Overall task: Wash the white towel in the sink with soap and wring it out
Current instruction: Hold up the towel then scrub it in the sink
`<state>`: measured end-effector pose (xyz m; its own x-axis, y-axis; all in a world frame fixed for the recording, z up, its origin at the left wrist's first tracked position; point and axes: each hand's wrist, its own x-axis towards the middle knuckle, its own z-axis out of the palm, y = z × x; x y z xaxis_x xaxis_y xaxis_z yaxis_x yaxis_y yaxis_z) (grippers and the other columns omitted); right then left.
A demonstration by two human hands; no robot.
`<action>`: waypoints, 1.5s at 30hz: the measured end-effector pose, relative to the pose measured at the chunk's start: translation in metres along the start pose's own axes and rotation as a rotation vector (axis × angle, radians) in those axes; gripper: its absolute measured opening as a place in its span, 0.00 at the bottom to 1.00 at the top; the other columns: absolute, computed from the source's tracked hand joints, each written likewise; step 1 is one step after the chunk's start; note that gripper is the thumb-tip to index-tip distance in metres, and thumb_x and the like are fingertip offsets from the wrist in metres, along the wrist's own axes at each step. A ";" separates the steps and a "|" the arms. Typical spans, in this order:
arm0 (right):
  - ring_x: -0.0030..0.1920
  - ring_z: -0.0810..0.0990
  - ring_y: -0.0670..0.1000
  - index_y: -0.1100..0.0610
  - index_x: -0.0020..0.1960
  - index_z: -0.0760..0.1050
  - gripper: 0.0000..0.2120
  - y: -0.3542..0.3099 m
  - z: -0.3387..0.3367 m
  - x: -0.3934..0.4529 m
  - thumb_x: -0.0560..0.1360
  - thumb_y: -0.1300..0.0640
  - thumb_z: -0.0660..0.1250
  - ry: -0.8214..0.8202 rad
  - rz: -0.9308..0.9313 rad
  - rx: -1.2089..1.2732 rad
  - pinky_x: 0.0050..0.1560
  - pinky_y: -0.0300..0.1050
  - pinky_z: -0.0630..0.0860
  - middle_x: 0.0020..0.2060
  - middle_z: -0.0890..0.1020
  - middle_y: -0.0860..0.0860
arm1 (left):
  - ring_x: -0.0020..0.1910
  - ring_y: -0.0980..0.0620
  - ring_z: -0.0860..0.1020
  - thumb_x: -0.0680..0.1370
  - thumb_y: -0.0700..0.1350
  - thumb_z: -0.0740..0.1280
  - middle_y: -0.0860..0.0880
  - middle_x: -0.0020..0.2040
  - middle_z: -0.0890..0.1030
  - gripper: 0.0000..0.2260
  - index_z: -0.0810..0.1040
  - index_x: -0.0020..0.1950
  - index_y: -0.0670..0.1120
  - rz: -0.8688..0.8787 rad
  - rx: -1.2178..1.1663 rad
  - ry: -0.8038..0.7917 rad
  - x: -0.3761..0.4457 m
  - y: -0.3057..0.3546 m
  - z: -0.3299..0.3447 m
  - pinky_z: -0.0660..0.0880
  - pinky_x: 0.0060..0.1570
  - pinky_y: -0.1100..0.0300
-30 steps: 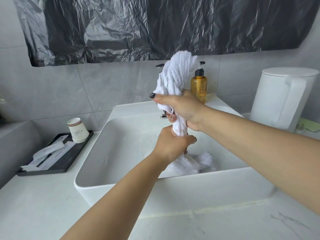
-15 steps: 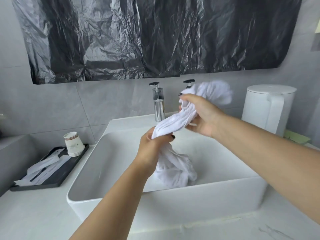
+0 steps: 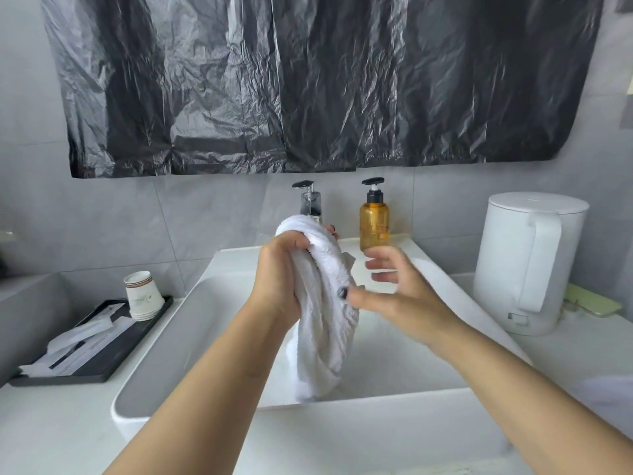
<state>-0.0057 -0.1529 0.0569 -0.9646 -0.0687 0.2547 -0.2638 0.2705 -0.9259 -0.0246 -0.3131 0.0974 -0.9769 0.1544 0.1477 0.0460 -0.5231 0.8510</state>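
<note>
The white towel [image 3: 325,320] hangs bunched and twisted above the white rectangular sink [image 3: 376,406], its lower end dangling into the basin. My left hand [image 3: 277,279] grips the towel's upper part, fingers curled round it. My right hand [image 3: 394,289] is just right of the towel with spread, blurred fingers; its thumb touches the cloth, and it holds nothing. An amber soap pump bottle [image 3: 374,221] stands on the sink's back ledge beside the chrome tap [image 3: 310,200].
A white lidded bin [image 3: 527,258] stands on the counter to the right. On the left, a black tray [image 3: 102,341] carries stacked paper cups [image 3: 142,296] and wrapped sachets. Black plastic sheeting [image 3: 308,80] covers the wall above the sink.
My right hand has let go of the towel's upper end and opened. My left hand has risen and now holds the towel alone, which hangs straight down instead of stretched between both hands.
</note>
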 end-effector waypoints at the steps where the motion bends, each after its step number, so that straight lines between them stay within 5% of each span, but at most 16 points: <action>1: 0.60 0.76 0.42 0.47 0.66 0.68 0.41 0.001 0.008 0.001 0.57 0.43 0.80 -0.114 -0.046 0.014 0.59 0.38 0.73 0.59 0.76 0.43 | 0.37 0.41 0.80 0.68 0.41 0.58 0.40 0.38 0.79 0.13 0.80 0.46 0.39 0.000 0.028 -0.013 -0.001 0.001 0.005 0.75 0.49 0.48; 3: 0.62 0.76 0.41 0.48 0.68 0.67 0.43 0.004 0.024 0.006 0.57 0.48 0.81 -0.221 -0.140 0.056 0.61 0.40 0.75 0.61 0.78 0.44 | 0.41 0.41 0.81 0.63 0.43 0.62 0.40 0.40 0.81 0.17 0.83 0.47 0.40 0.040 0.132 -0.002 -0.002 0.000 0.012 0.76 0.50 0.49; 7: 0.50 0.84 0.49 0.53 0.52 0.81 0.19 0.005 0.034 0.013 0.63 0.63 0.79 0.012 -0.078 0.228 0.49 0.42 0.81 0.46 0.86 0.50 | 0.47 0.47 0.81 0.64 0.44 0.67 0.44 0.44 0.81 0.20 0.77 0.54 0.39 0.178 0.396 -0.078 0.004 0.001 0.003 0.77 0.48 0.52; 10: 0.46 0.85 0.53 0.56 0.45 0.83 0.13 0.006 0.033 0.017 0.61 0.60 0.75 0.088 -0.048 0.365 0.47 0.46 0.80 0.41 0.86 0.54 | 0.62 0.50 0.77 0.63 0.51 0.77 0.47 0.59 0.79 0.31 0.70 0.63 0.46 0.223 0.602 -0.211 0.009 -0.005 -0.028 0.73 0.65 0.48; 13: 0.44 0.85 0.54 0.58 0.46 0.84 0.13 -0.001 0.035 0.017 0.62 0.58 0.72 0.027 -0.027 0.459 0.47 0.47 0.81 0.39 0.86 0.54 | 0.69 0.53 0.74 0.62 0.50 0.81 0.49 0.68 0.74 0.45 0.61 0.73 0.50 0.135 0.725 -0.334 0.006 -0.025 -0.045 0.74 0.66 0.52; 16: 0.50 0.83 0.53 0.60 0.55 0.79 0.19 -0.009 0.042 0.019 0.66 0.55 0.67 -0.088 0.016 0.476 0.53 0.46 0.77 0.45 0.84 0.56 | 0.58 0.46 0.82 0.64 0.42 0.81 0.44 0.55 0.83 0.30 0.74 0.64 0.43 0.082 0.668 -0.417 0.003 -0.041 -0.044 0.78 0.58 0.50; 19: 0.50 0.82 0.53 0.65 0.66 0.70 0.24 -0.019 0.034 0.014 0.71 0.60 0.58 -0.321 0.084 0.600 0.49 0.45 0.79 0.53 0.79 0.62 | 0.54 0.43 0.83 0.66 0.36 0.77 0.42 0.50 0.85 0.19 0.80 0.56 0.42 0.035 0.481 -0.315 0.001 -0.043 -0.046 0.79 0.53 0.51; 22: 0.70 0.68 0.56 0.57 0.75 0.61 0.31 -0.029 0.013 0.013 0.73 0.66 0.56 -0.336 -0.053 0.146 0.63 0.55 0.73 0.71 0.68 0.61 | 0.51 0.44 0.83 0.67 0.33 0.72 0.41 0.50 0.84 0.18 0.81 0.55 0.45 -0.031 0.354 -0.322 0.003 -0.040 -0.051 0.80 0.53 0.49; 24: 0.77 0.56 0.49 0.50 0.80 0.49 0.41 -0.028 -0.008 0.026 0.71 0.64 0.61 -0.107 -0.362 -0.471 0.70 0.51 0.67 0.78 0.58 0.50 | 0.49 0.46 0.82 0.66 0.32 0.69 0.43 0.49 0.83 0.20 0.79 0.57 0.43 -0.054 0.316 -0.352 0.005 -0.038 -0.053 0.80 0.52 0.50; 27: 0.78 0.52 0.58 0.50 0.80 0.47 0.48 -0.022 -0.036 0.054 0.68 0.62 0.71 0.007 -0.832 -1.111 0.73 0.62 0.60 0.78 0.53 0.55 | 0.46 0.48 0.80 0.61 0.33 0.70 0.44 0.46 0.81 0.24 0.76 0.57 0.42 -0.089 0.259 -0.452 0.007 -0.035 -0.056 0.79 0.47 0.51; 31: 0.78 0.47 0.65 0.48 0.78 0.52 0.47 -0.040 -0.026 0.074 0.67 0.57 0.76 -0.228 -1.148 -1.367 0.70 0.74 0.56 0.78 0.51 0.55 | 0.41 0.49 0.80 0.61 0.36 0.70 0.45 0.44 0.81 0.20 0.78 0.53 0.41 -0.162 0.408 -0.661 0.003 -0.036 -0.052 0.77 0.44 0.55; 34: 0.75 0.60 0.65 0.57 0.67 0.71 0.29 -0.048 -0.003 0.081 0.67 0.64 0.72 -0.469 -1.322 -1.343 0.65 0.73 0.66 0.74 0.65 0.58 | 0.42 0.52 0.80 0.61 0.38 0.72 0.49 0.44 0.82 0.18 0.79 0.51 0.43 -0.195 0.510 -0.706 -0.002 -0.034 -0.050 0.76 0.44 0.59; 36: 0.58 0.78 0.61 0.60 0.56 0.76 0.18 -0.051 -0.001 0.080 0.66 0.64 0.71 -0.561 -1.300 -1.287 0.46 0.61 0.80 0.57 0.80 0.56 | 0.42 0.54 0.81 0.62 0.36 0.72 0.50 0.44 0.82 0.19 0.79 0.52 0.43 -0.217 0.531 -0.692 -0.004 -0.032 -0.053 0.77 0.43 0.61; 38: 0.40 0.78 0.55 0.57 0.50 0.73 0.17 -0.052 -0.004 0.076 0.62 0.60 0.70 -0.582 -1.191 -1.335 0.29 0.49 0.75 0.40 0.78 0.50 | 0.42 0.54 0.81 0.63 0.32 0.71 0.50 0.45 0.83 0.19 0.79 0.53 0.42 -0.221 0.580 -0.661 -0.005 -0.032 -0.054 0.77 0.44 0.61; 41: 0.40 0.77 0.55 0.52 0.54 0.69 0.20 -0.055 -0.004 0.068 0.63 0.55 0.68 -0.568 -0.933 -1.579 0.33 0.46 0.73 0.39 0.76 0.47 | 0.48 0.52 0.82 0.65 0.34 0.71 0.50 0.49 0.85 0.18 0.81 0.53 0.42 -0.184 0.702 -0.564 -0.004 -0.035 -0.050 0.77 0.50 0.59; 45: 0.34 0.69 0.53 0.51 0.43 0.62 0.11 -0.059 0.006 0.055 0.69 0.55 0.66 -0.617 -0.677 -1.711 0.34 0.43 0.69 0.32 0.66 0.46 | 0.52 0.51 0.83 0.64 0.38 0.72 0.53 0.49 0.86 0.17 0.84 0.52 0.47 -0.152 0.948 -0.425 -0.006 -0.042 -0.045 0.79 0.55 0.58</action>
<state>-0.0429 -0.1787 0.1241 -0.6904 -0.7196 -0.0745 -0.6195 0.5350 0.5744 -0.0300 -0.3293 0.0380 -0.8410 0.5409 0.0146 0.2526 0.3687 0.8946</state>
